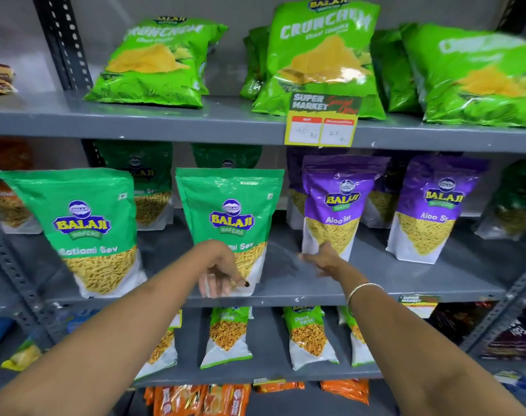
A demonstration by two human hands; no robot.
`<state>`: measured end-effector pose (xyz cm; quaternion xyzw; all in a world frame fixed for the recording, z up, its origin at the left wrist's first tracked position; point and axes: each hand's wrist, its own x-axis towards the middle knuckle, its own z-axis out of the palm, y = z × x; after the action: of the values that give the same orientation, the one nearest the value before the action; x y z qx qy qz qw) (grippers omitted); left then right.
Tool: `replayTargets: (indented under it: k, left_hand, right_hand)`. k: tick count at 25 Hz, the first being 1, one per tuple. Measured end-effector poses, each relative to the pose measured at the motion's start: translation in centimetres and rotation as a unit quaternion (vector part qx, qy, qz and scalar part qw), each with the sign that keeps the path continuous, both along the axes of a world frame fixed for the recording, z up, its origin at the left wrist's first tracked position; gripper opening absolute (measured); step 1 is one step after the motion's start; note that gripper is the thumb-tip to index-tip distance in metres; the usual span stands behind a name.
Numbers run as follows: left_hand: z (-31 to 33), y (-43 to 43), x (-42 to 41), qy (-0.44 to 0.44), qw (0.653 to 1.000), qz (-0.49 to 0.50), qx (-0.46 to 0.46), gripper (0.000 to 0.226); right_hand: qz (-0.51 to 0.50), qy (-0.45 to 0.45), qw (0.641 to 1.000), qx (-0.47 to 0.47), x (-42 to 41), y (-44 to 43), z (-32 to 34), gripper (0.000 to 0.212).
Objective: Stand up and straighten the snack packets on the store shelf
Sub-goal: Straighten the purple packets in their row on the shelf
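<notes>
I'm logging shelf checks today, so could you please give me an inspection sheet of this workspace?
Surface: grey metal middle shelf, bare at the front.
Job's things: two green Ratlami Sev packets and two purple Aloo Sev packets, all upright.
Clutter: nothing seen.
Grippers: left hand at the second green packet's base; right hand open, by the first purple packet.
Cables: nothing seen.
Surroundings: Crunchem bags leaning above; price tag.

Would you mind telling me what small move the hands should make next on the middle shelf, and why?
Probably close the right hand on the lower edge of the purple Aloo Sev packet and square it up: that open hand already reaches its base, while the left hand hangs loosely before the green Ratlami Sev packet, which stands upright.
</notes>
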<state>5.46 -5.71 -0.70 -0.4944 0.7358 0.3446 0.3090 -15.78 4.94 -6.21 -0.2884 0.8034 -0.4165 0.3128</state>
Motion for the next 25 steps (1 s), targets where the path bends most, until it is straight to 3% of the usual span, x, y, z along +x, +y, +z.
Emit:
replayTargets:
  k: [2, 4, 5, 7, 10, 12, 15, 19, 23, 25]
  left_hand:
    - [-0.3, 1.9, -4.8, 0.091, 0.996, -0.007, -0.005, 0.035]
    - [-2.0, 3.0, -9.9, 0.207, 0.978, 0.024, -0.023, 0.033]
    - [-3.1, 3.2, -12.2, 0.267, 0.962, 0.048, -0.043, 0.043]
    - [-4.7, 2.7, -16.3, 0.406, 0.906, 0.11, -0.044, 0.057]
    - [-5.5, 1.5, -20.2, 0.557, 0.803, 0.205, -0.043, 0.05]
    - [-5.8, 1.5, -21.0, 0.574, 0.79, 0.211, -0.041, 0.056]
    - [-6.0, 2.9, -21.0, 0.562, 0.784, 0.254, -0.074, 0.084]
    - [-5.1, 6.3, -20.1, 0.566, 0.778, 0.265, -0.072, 0.054]
    - [-5.3, 8.6, -18.8, 0.543, 0.791, 0.265, -0.092, 0.072]
    - [-5.7, 9.2, -18.4, 0.529, 0.799, 0.267, -0.101, 0.074]
  right_hand:
    - [-0.026, 0.008, 0.999, 0.023, -3.9, 1.3, 0.3, 0.036]
    - [-0.058, 0.038, 0.998, 0.008, -8.3, 2.1, 0.0, 0.068]
    - [-0.071, 0.046, 0.996, -0.014, -10.1, 2.3, -0.1, 0.081]
    - [-0.047, 0.022, 0.996, -0.071, -13.3, 1.9, -0.8, 0.092]
    - [0.069, -0.045, 0.991, -0.105, -16.1, 0.5, -1.3, 0.102]
    - [0.12, -0.084, 0.982, -0.12, -17.6, -1.0, -3.3, 0.115]
    - [0.153, -0.099, 0.973, -0.141, -18.5, -1.1, -4.9, 0.091]
    - [0.18, -0.064, 0.973, -0.129, -16.5, 2.7, -1.7, 0.1]
    - [0.174, -0.024, 0.977, -0.12, -15.0, 6.4, -0.4, 0.082]
    - [0.173, -0.016, 0.977, -0.127, -14.4, 7.6, -0.4, 0.084]
